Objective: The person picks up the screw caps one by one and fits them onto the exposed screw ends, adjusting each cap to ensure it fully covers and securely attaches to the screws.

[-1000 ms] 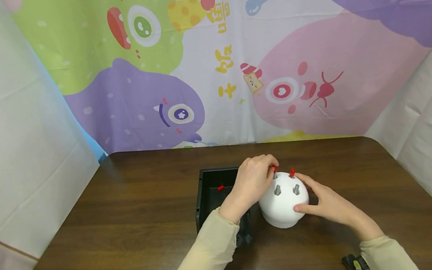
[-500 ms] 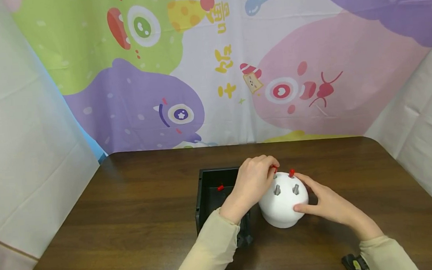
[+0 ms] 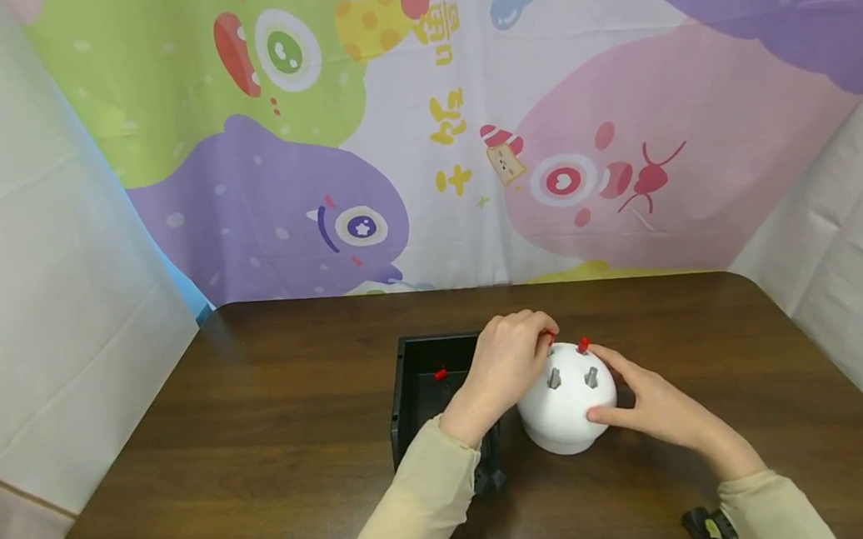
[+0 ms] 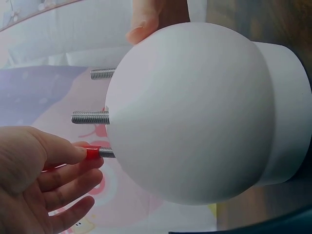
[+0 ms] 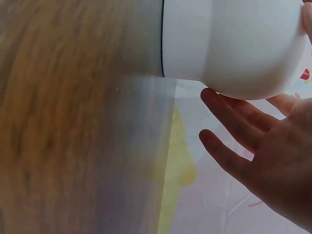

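Observation:
A white dome stands on the dark wooden table, with several threaded metal studs sticking out of its top. My left hand pinches a red cap on the end of one stud. Another red cap sits on a neighbouring stud. My right hand rests against the dome's right side with straight fingers. In the left wrist view two bare studs show above the capped one.
A black open box stands left of the dome with a red cap inside it. A colourful cartoon cloth hangs behind the table. A small black object lies near the front right edge.

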A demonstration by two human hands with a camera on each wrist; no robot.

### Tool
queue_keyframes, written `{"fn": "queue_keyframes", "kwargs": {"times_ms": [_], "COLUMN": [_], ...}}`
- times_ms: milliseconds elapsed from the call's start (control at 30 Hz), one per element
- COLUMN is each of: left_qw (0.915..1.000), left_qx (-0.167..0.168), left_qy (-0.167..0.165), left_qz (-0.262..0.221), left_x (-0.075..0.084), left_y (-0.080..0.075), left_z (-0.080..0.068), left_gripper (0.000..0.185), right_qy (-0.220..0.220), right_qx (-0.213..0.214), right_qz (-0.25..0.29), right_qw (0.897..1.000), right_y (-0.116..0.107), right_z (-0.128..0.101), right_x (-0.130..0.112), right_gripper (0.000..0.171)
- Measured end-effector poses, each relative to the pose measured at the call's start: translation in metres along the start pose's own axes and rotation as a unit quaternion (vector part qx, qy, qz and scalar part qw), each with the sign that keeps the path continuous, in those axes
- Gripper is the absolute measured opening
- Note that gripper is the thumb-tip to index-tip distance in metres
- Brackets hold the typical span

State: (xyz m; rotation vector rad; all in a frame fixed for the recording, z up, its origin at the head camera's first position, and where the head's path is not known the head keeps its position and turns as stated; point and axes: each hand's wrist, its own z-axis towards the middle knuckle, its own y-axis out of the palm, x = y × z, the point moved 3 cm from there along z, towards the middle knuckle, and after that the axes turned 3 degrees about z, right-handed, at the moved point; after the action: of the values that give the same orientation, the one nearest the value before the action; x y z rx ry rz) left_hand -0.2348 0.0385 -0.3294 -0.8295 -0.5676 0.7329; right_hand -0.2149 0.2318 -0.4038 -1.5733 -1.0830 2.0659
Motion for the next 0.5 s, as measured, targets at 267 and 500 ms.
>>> {"fn": "queue_keyframes", "kwargs": {"times_ms": [267,500], "left_qw": [1.0,1.0], "left_qx": [0.001,0.003], "left_qy": [0.0,-0.001], "left_qz": [-0.001,0.0], "left_x": [0.0006,0.0005], "left_y": [0.0004,0.0007], "left_z": [-0.0001,-0.0001], "left_gripper": [0.008,0.008], "right_qy": [-0.001,-0.002], "right_qx": [0.001,0.002], "right_qz": [-0.003,-0.004], "right_qw": [1.0,1.0], "right_y": [-0.0003,-0.0001], "right_z": [-0.0004,-0.0006], "right_x": [0.0004,0.0001], "right_gripper": [0.085,0.084]}}
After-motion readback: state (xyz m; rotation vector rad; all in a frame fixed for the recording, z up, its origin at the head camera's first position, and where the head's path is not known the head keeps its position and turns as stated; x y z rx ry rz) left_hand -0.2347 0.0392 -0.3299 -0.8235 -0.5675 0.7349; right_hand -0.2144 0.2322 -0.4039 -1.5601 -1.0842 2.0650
